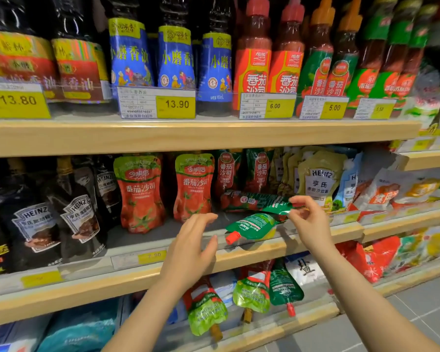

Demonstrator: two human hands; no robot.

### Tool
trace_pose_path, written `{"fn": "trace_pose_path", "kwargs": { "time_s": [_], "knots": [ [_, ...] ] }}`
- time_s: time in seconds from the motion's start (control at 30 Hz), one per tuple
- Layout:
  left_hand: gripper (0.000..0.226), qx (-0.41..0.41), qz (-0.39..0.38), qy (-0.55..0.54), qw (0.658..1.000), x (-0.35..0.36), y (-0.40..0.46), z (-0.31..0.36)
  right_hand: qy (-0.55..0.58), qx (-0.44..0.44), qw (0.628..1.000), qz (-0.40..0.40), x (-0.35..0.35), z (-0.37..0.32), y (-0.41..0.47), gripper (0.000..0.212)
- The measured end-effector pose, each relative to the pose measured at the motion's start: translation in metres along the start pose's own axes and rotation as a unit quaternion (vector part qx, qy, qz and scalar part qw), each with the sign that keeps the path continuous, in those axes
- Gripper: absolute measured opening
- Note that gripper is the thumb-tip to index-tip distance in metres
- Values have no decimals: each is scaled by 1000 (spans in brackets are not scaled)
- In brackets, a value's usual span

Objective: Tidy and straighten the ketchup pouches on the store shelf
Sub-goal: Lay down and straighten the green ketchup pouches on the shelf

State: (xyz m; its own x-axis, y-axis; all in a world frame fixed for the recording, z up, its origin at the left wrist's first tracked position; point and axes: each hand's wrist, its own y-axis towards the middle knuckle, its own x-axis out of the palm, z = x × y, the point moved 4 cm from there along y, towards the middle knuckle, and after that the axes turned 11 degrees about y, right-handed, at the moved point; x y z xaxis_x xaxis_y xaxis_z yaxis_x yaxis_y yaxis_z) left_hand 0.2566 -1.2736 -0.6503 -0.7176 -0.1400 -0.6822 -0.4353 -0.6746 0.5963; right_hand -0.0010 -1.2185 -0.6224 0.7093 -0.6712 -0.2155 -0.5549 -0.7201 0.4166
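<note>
Two red ketchup pouches (pixel 140 193) (pixel 194 185) stand upright on the middle shelf (pixel 259 252). To their right a green and red pouch (pixel 254 200) lies on its side, and my right hand (pixel 306 215) pinches its right end. Below it another green pouch (pixel 252 227) lies flat with its red cap towards the shelf's front edge. My left hand (pixel 192 246) hovers open just left of the flat pouch, touching nothing. Two more green and red pouches (pixel 241 170) stand upright behind the fallen ones. Several pouches (pixel 252 292) hang upside down on the shelf below.
Dark Heinz sauce pouches (pixel 79 214) stand at the left of the middle shelf and yellow Heinz pouches (pixel 320 179) at the right. The upper shelf (pixel 188 134) carries sesame oil and ketchup bottles (pixel 254 57) behind price tags. Grey floor tiles (pixel 417 311) show at lower right.
</note>
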Motion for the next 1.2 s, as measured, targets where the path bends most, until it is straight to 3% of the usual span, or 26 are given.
{"fn": "trace_pose_path", "kwargs": {
  "time_s": [0.2, 0.33, 0.4, 0.5, 0.63, 0.77, 0.83, 1.0, 1.1, 1.2],
  "knots": [
    [48, 22, 8, -12, 1000, 2, 36, 27, -76, -189, 977, -63, 20, -44, -7, 14],
    [42, 3, 31, -41, 999, 6, 39, 38, -71, -232, 966, -84, 44, -72, -22, 9],
    [30, -3, 75, -46, 996, 0, 34, 36, -59, -240, 963, -107, 61, -84, -33, 19],
    [25, -33, 129, -46, 990, -16, 21, 14, -29, -233, 950, -207, 84, -93, -47, 34],
    [29, -68, 87, -5, 994, -24, 2, -13, -4, -207, 938, -277, 68, -72, -41, 50],
    [29, -84, 30, 6, 996, -17, -8, -20, -195, -173, 912, -317, 53, -23, -36, 69],
    [30, -78, 25, 29, 996, -17, -9, -18, -231, -204, 905, -293, 56, -13, -37, 56],
    [49, 30, -17, 64, 997, -20, -9, 17, -181, -219, 923, -259, 43, -5, -32, 32],
    [52, 82, -22, 38, 996, -17, 1, 44, -72, -172, 952, -245, 16, -11, -21, 32],
    [50, 67, -21, 7, 997, 4, 22, 67, 38, -128, 965, -224, -13, -22, -8, 37]
  ]
}}
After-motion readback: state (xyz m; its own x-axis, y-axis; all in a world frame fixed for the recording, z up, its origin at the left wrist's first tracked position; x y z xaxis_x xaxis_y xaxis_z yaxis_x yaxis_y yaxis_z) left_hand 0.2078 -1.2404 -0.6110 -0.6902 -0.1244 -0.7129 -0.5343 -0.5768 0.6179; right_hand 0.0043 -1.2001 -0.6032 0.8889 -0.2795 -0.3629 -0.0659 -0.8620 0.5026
